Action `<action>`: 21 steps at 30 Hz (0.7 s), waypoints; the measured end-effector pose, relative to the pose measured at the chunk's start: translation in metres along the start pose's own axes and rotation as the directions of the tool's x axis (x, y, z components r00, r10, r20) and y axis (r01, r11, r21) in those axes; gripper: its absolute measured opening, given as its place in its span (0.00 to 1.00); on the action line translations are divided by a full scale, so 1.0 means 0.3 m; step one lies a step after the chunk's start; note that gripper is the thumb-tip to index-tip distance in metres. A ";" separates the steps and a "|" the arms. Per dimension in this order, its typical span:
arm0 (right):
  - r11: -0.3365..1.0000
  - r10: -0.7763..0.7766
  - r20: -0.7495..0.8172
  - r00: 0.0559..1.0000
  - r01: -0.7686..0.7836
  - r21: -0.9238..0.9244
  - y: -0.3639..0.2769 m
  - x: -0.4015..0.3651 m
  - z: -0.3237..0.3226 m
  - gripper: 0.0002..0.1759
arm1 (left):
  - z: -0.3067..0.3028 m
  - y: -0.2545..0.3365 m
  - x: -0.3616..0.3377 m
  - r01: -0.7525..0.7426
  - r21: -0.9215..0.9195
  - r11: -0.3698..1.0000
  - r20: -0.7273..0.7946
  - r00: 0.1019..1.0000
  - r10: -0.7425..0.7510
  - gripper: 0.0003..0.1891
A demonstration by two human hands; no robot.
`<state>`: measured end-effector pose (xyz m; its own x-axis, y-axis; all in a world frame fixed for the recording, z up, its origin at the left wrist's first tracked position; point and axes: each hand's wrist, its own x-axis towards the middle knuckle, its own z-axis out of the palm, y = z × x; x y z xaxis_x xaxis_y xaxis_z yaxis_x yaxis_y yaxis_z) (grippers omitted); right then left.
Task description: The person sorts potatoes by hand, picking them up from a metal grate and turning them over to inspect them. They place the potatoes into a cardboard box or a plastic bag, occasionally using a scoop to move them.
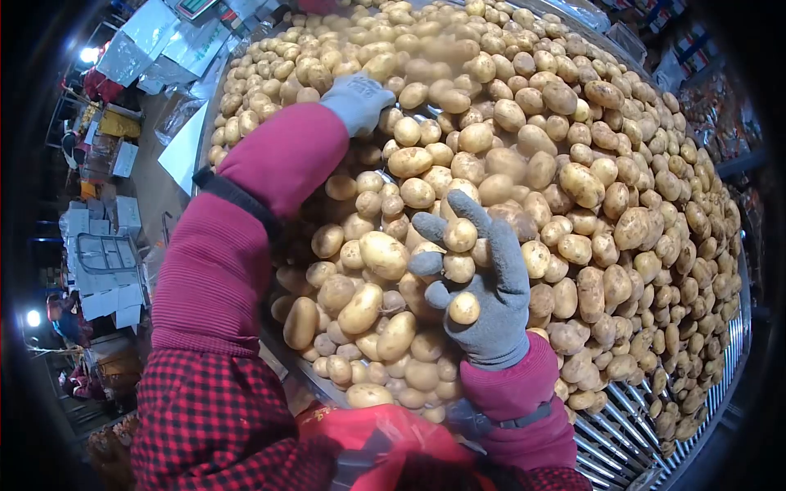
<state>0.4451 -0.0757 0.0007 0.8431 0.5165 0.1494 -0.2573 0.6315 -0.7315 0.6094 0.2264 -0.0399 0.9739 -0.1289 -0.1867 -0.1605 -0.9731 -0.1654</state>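
Observation:
My right hand (489,315), in a grey glove, is turned palm up over the pile. Its fingers curl around several small potatoes (464,308), which rest in the palm and between the fingers. My left hand (358,102), in a grey glove too, reaches far into the heap of potatoes (581,184). The back of this hand faces me, and its fingers are turned down among the potatoes and hidden. Larger potatoes (383,255) lie between my two arms, with smaller ones in a cluster below them.
Metal rollers (618,425) show under the heap at the lower right. A red apron or bag (385,434) is close to my body. White boxes (192,45) and a metal-framed cart (106,254) stand on the left. Another person (65,315) is in the far left background.

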 end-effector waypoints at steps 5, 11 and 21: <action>0.997 -0.058 0.028 0.998 0.059 -0.054 0.002 0.003 -0.009 0.37 | -0.038 -0.004 0.001 0.047 0.082 0.995 0.125 0.990 -0.057 0.20; 0.988 -0.150 0.076 0.986 0.152 -0.032 0.032 0.003 -0.020 0.39 | 0.007 0.064 0.015 0.172 0.144 0.974 0.053 0.982 -0.182 0.20; 0.994 0.059 -0.021 0.998 -0.057 0.088 -0.020 0.001 0.005 0.40 | 0.015 0.040 -0.002 0.171 -0.025 0.985 0.088 0.982 -0.168 0.23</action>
<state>0.4462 -0.0783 0.0061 0.8360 0.5411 0.0918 -0.3459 0.6493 -0.6773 0.6062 0.2157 -0.0461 0.9691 0.0542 -0.2405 0.0126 -0.9852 -0.1711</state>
